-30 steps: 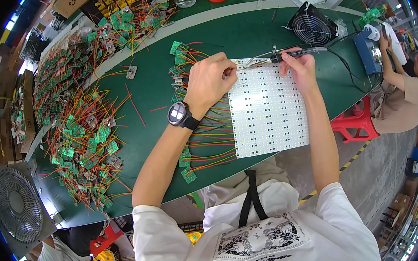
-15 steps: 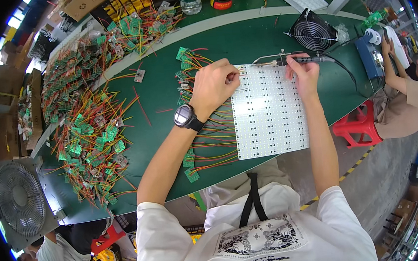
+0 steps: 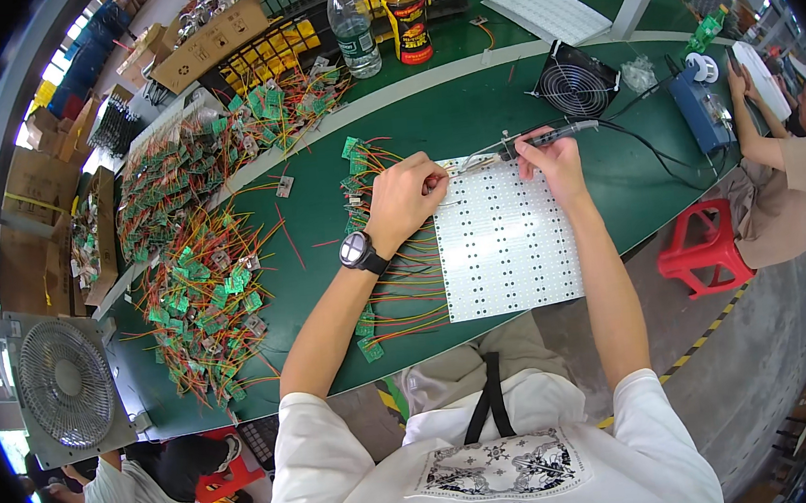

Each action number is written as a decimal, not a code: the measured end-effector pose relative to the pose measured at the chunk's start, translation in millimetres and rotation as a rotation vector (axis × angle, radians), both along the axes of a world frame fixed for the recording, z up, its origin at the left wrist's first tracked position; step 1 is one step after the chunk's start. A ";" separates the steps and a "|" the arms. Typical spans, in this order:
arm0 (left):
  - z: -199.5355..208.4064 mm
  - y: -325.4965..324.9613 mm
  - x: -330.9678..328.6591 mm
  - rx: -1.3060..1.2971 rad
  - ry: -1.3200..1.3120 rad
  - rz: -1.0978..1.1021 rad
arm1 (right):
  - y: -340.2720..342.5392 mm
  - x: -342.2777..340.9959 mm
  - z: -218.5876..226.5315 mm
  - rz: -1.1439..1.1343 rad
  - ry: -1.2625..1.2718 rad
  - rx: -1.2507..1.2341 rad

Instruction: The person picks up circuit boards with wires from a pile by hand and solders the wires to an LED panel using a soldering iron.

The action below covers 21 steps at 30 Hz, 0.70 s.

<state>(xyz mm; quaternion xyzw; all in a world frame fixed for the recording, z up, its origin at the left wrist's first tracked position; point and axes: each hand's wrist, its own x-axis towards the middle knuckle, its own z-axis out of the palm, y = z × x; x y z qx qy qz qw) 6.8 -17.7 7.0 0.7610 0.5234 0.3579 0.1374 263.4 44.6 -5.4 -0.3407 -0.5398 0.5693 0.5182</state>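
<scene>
Head view shows us mid-solder: our right hand [image 3: 553,157] grips a soldering iron [image 3: 546,135] like a pen, fingers pressed together around its handle, tip aimed left at the top edge of the white LED panel [image 3: 507,238]. Our left hand [image 3: 403,199], wristwatch [image 3: 357,252] on it, is curled with fingertips pinched on something thin at that same top edge — likely a wire, though it is too small to tell. The panel lies flat on the green table [image 3: 327,258], just in front of us, with small green boards and their red and orange leads [image 3: 397,290] fanned along its left side. We judge the next move calls for steady hands — the pinched lead must sit on its pad as the tip touches.
</scene>
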 end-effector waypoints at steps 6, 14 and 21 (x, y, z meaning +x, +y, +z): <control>1.0 1.0 1.4 0.023 -0.017 -0.005 | 1.3 0.6 0.4 0.009 -0.044 -0.004; -3.5 2.5 -0.4 0.008 -0.021 0.004 | 0.4 -1.6 0.9 0.014 -0.033 0.021; -5.2 2.5 -0.6 0.004 -0.031 0.002 | 0.2 -0.9 0.4 0.016 -0.041 0.008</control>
